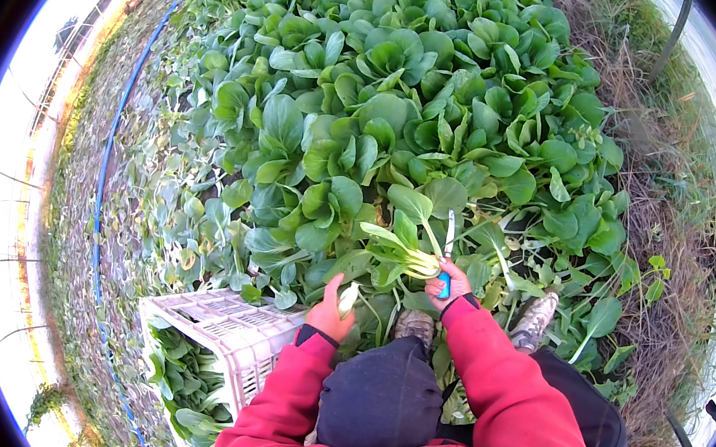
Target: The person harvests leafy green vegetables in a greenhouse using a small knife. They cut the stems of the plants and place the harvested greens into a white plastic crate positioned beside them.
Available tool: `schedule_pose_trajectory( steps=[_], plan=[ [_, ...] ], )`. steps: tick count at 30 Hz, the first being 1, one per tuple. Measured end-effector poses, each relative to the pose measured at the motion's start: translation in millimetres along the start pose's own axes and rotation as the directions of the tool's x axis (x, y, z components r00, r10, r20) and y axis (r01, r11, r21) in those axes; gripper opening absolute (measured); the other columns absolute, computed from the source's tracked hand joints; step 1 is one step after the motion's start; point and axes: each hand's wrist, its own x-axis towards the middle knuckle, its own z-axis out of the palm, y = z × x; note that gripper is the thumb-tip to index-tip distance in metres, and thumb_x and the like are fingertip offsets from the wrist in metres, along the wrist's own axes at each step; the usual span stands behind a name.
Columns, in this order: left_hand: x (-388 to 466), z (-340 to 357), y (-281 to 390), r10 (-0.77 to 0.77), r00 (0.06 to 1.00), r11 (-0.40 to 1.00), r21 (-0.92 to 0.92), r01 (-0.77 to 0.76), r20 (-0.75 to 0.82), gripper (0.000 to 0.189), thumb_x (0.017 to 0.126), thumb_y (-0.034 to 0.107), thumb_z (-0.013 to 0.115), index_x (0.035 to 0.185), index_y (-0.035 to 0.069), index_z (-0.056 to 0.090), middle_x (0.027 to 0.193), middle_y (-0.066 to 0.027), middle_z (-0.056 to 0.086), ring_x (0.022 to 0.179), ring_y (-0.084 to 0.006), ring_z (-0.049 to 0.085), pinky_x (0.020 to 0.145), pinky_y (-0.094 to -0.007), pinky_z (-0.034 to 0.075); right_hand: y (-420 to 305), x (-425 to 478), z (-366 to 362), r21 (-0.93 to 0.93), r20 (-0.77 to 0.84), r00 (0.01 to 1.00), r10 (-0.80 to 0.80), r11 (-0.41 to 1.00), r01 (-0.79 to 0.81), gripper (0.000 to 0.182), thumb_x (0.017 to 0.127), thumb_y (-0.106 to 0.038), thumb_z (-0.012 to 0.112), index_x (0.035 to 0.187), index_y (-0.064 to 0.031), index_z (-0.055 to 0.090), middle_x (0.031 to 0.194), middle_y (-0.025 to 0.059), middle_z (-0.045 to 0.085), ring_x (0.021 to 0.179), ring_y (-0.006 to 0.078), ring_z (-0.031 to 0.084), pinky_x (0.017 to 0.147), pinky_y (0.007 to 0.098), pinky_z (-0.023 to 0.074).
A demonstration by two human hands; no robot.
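My right hand (450, 281) is closed around the blue handle (444, 286) of a knife, whose blade (450, 231) points away from me. The same hand holds a cut head of bok choy (409, 257) by its pale base, leaves towards the left. In my left hand (329, 313) is a pale bok choy base (347, 300), stem end up; the hand hides the rest of it. Both hands are over the near edge of a dense bed of bok choy (379, 123), and the left is just right of a plastic crate.
The pale plastic crate (240, 331) lies on its side, with bok choy heads (185, 374) inside. Loose leaves (599, 318) lie around my shoes (533, 319). Dry grass (655, 185) borders the bed at right; a blue hose (103, 188) runs along the left.
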Motion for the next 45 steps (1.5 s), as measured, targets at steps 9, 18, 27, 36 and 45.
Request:
schedule_pose_trajectory(
  steps=[9,18,27,36,45],
  plan=[
    [3.3,-3.1,5.6,0.352,0.822,0.898,-0.085,-0.431,-0.449,0.042,0.064,0.007,0.066,0.104,0.005,0.051,0.085,-0.0138,0.06,0.074,-0.0309,0.059,0.067,-0.0367,0.047,9.7,-0.2,3.6,-0.214,0.025,0.996,-0.088,0.973,0.092,0.016,0.078,-0.006,0.061,0.089,-0.0122,0.051,0.067,-0.0027,0.049,0.043,0.0087,0.041,0.041,0.0253,0.0341],
    [2.6,-8.6,40.5,0.281,0.903,0.906,-0.221,-0.361,-0.324,0.047,0.064,0.005,0.066,0.107,0.002,0.047,0.088,-0.011,0.06,0.083,-0.0296,0.058,0.078,-0.037,0.044,26.9,-4.1,44.6,-0.834,0.109,0.955,-0.276,0.498,0.239,0.038,0.067,-0.005,0.072,0.095,-0.0041,0.047,0.08,0.005,0.06,0.046,0.0079,0.049,0.04,0.0215,0.0385],
    [40.7,0.7,54.7,0.272,0.928,0.95,-0.222,-0.217,0.256,0.067,0.062,0.018,0.072,0.118,0.008,0.035,0.096,-0.0189,0.058,0.088,-0.0356,0.058,0.075,-0.0397,0.046,36.8,-10.1,62.9,-0.71,0.089,0.994,-0.068,0.695,0.111,0.028,0.073,-0.007,0.066,0.094,-0.0057,0.047,0.063,-0.0007,0.052,0.042,0.0082,0.047,0.039,0.0214,0.0363],
    [45.4,-8.3,40.1,0.17,0.979,0.984,0.03,-0.174,0.112,0.065,0.064,0.018,0.069,0.118,0.006,0.033,0.092,-0.0223,0.058,0.08,-0.0379,0.059,0.071,-0.0412,0.048,3.4,5.6,25.4,-0.833,-0.119,0.69,-0.714,0.45,0.322,0.021,0.083,-0.014,0.054,0.098,-0.002,0.045,0.078,0.0107,0.058,0.043,0.0128,0.049,0.039,0.0254,0.0406],
    [103.2,-47.1,51.6,0.122,0.978,0.867,0.462,-0.187,0.169,0.071,0.065,0.012,0.063,0.127,0.012,0.028,0.108,-0.0204,0.053,0.088,-0.0357,0.057,0.075,-0.0421,0.047,51.0,19.5,47.9,-0.864,0.088,0.975,-0.203,-0.504,-0.027,0.03,0.078,-0.028,0.057,0.092,-0.0029,0.051,0.081,0.0212,0.06,0.076,0.0379,0.058,0.069,0.0443,0.0449]
  ],
)
